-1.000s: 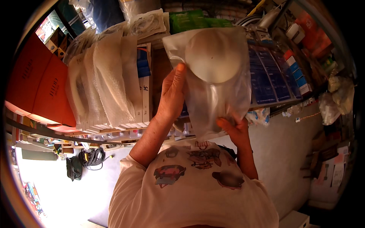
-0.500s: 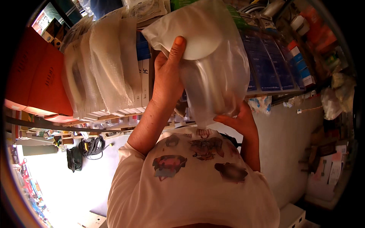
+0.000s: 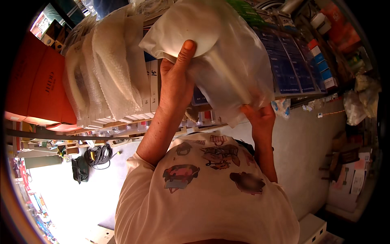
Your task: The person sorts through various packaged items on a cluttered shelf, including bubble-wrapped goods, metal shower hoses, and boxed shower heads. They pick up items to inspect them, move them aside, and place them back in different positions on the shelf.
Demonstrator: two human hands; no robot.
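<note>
Plastic bag (image 3: 227,61) with a round white disc (image 3: 191,34) inside was held up before the shelf (image 3: 122,122). Left hand (image 3: 175,83) pressed its fingers (image 3: 186,51) together against the disc; right hand (image 3: 260,118) pinched the bag's lower corner. Bubble-wrapped packets (image 3: 109,69) stood just left.

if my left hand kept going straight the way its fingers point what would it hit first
Probably the white round object inside the clear plastic bag that the left hand grips; its thumb already presses there. Depth beyond is unclear.

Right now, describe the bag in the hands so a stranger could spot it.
Start at the crowded shelf of upright white packets. In front of it, the left hand and right hand hold a clear plastic bag. Unlike the packets, it shows a round white disc.
</note>
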